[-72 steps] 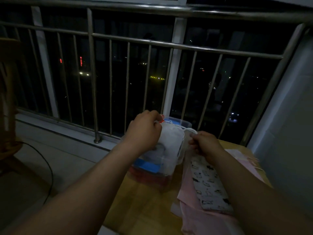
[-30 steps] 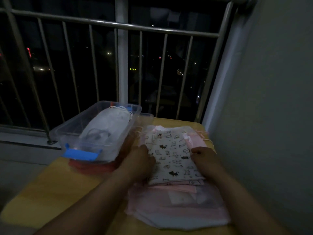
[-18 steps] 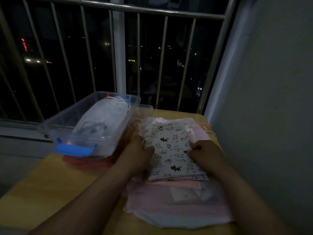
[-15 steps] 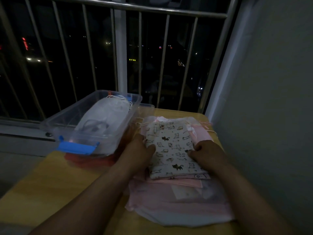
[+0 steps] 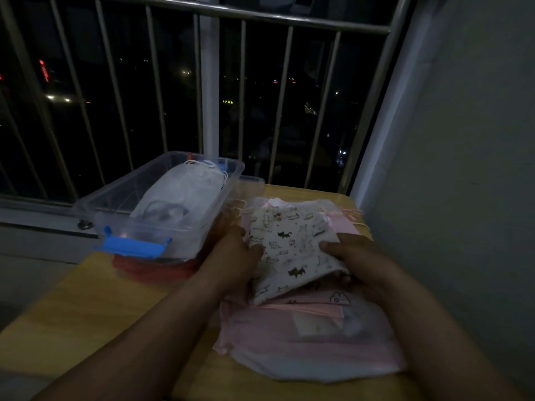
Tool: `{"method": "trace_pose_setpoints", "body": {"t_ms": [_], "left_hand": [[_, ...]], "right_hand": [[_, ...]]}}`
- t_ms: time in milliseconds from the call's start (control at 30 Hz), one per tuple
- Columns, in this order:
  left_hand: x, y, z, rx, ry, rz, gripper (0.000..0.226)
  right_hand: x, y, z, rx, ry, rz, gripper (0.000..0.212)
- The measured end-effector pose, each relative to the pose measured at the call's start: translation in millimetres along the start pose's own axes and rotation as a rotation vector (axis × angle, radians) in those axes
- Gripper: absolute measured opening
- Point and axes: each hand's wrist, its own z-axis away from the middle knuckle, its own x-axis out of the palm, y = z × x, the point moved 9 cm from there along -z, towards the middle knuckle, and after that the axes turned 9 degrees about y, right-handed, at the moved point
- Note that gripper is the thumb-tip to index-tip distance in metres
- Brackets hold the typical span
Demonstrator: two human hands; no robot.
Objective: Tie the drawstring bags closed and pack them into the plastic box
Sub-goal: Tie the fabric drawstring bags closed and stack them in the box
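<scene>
Head view, dim light. Both hands meet at the centre of the frame on a cream drawstring bag (image 5: 289, 247) printed with small cats. The left hand (image 5: 234, 256) grips the bag's left edge, with its thumb on top of the cloth and its fingers curled underneath. The right hand (image 5: 356, 261) grips the right edge the same way, thumb pressed on the print. The bag's lower end is raised off a pile of flat pink drawstring bags (image 5: 304, 328) that spreads toward the lower right of the frame. Its upper end still lies on the pile. Pale cords trail from the pile's upper right corner.

Just left of the hands stands a clear plastic box (image 5: 115, 195) with no lid on and a blue latch (image 5: 133, 246) on its lower end. A white drawstring bag (image 5: 185, 192) lies lengthwise inside it. Something red (image 5: 156, 270) lies flat under the box; I cannot tell what it is.

Box and pile share a yellow wooden bench (image 5: 72, 314). A metal railing (image 5: 289, 21) crosses the top of the frame with night-time city lights behind it, and a plain wall (image 5: 463, 169) fills the right side.
</scene>
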Motion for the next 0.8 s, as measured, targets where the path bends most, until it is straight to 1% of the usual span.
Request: {"method": "trace_pose_setpoints", "body": {"t_ms": [67,100,133,167,233,267,367,400,500,533,567,633,667,700,733,767,800], "left_hand": [[-2.9,4.4,2.4,0.018,0.04,0.063,0.052],[-3.7,5.8,3.6,0.023,0.059,0.098,0.048],[-4.6,6.8,5.1,0.023,0.069,0.114,0.043],[-4.3,7.5,6.5,0.021,0.068,0.111,0.038],[-1.5,7.8,10.0,0.022,0.039,0.084,0.029],[0.0,8.3,12.7,0.022,0.019,0.077,0.025],[3.1,10.1,15.2,0.045,-0.004,0.059,0.018],[4.5,12.5,15.4,0.055,-0.007,0.051,0.019],[7.6,15.3,14.8,0.068,-0.004,0.031,0.021],[8.6,15.8,14.4,0.071,-0.008,0.036,0.02],[9.6,15.1,13.9,0.07,-0.012,0.041,0.018],[11.3,11.5,9.3,0.077,-0.007,0.001,0.01],[11.5,10.1,6.4,0.089,0.0,-0.047,0.01],[12.0,8.1,3.2,0.1,0.006,-0.099,0.014],[13.0,7.4,0.7,0.109,0.006,-0.139,0.018],[15.0,6.9,-1.0,0.114,-0.004,-0.164,0.02],[18.1,6.5,-2.7,0.127,-0.016,-0.181,0.022]], "right_hand": [[12.5,3.6,6.3,0.135,-0.089,-0.273,0.021],[15.3,4.4,11.8,0.192,-0.13,-0.366,0.018],[15.3,3.0,19.0,0.225,-0.165,-0.406,0.016],[10.1,3.0,22.1,0.232,-0.174,-0.392,0.016],[-2.5,2.8,28.7,0.18,-0.168,-0.24,0.017],[-8.4,2.5,28.5,0.137,-0.157,-0.156,0.021],[-23.5,5.6,15.1,0.039,-0.032,0.01,0.043],[-23.5,7.7,11.1,0.026,-0.013,0.05,0.042],[-27.1,8.7,1.4,-0.019,0.026,0.215,0.012],[-27.9,9.7,2.7,0.011,-0.013,0.21,0.014],[-24.7,12.3,6.0,0.058,-0.089,0.171,0.019],[-21.1,14.7,13.1,0.115,-0.261,0.11,0.041],[-22.4,14.0,13.3,0.123,-0.278,0.094,0.043],[-25.7,14.2,9.4,0.122,-0.246,0.056,0.036],[-32.0,14.8,4.0,0.125,-0.164,0.013,0.029],[-38.6,17.0,-3.3,0.133,-0.065,-0.006,0.031],[-41.4,19.0,-8.7,0.138,0.002,-0.003,0.039]]}}
